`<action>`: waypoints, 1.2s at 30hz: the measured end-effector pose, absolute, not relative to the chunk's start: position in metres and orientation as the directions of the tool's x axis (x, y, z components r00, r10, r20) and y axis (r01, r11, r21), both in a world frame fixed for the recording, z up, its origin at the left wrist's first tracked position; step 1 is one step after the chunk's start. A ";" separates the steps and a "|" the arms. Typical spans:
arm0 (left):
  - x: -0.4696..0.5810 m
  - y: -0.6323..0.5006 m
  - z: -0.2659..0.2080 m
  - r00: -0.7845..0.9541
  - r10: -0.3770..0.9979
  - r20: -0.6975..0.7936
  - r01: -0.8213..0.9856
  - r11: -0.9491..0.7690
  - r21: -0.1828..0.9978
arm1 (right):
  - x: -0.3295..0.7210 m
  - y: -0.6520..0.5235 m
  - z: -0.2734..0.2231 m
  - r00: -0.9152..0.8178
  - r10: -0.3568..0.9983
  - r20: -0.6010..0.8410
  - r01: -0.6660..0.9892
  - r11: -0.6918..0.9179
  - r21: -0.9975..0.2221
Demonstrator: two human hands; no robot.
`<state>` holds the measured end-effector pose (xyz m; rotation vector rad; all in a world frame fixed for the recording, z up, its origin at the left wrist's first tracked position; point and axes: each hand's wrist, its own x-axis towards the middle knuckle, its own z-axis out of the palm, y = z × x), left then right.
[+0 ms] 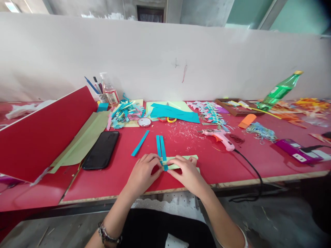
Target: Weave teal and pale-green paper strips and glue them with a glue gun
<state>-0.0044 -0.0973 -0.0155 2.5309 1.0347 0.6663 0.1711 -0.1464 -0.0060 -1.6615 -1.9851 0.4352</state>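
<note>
Two blue paper strips [162, 146] stand side by side, pointing away from me, and cross pale green paper strips [191, 157] that run to the right. At the crossing, my left hand [145, 168] pinches the strips from the left, thumb and fingertips close to the blue ends. My right hand [186, 169] pinches the same crossing from the right, its palm covering part of the green strips. Exactly how the strips pass over and under each other is partly hidden by my fingers. A loose blue strip [140, 143] lies slanted just beyond my left hand.
Left are a black phone [101, 150] and a leaning red board [51, 134]. A pink glue gun [219, 137] lies right, its cord over the table edge. Behind are blue paper sheets [176, 113], a heap of paper scraps [126, 112] and a tilted green bottle [280, 91].
</note>
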 end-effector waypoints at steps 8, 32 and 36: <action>-0.004 -0.097 -0.015 0.629 0.720 0.294 0.562 -0.682 0.468 | 0.174 -0.144 -0.009 -0.127 0.974 0.186 0.825 0.208 -0.526; -0.004 -0.098 -0.016 0.634 0.724 0.273 0.576 -0.677 0.458 | 0.175 -0.136 -0.006 -0.193 0.944 0.267 0.906 0.276 -0.320; -0.004 -0.097 -0.016 0.634 0.726 0.265 0.579 -0.673 0.459 | 0.175 -0.134 -0.008 -0.214 0.937 0.275 0.901 0.299 -0.315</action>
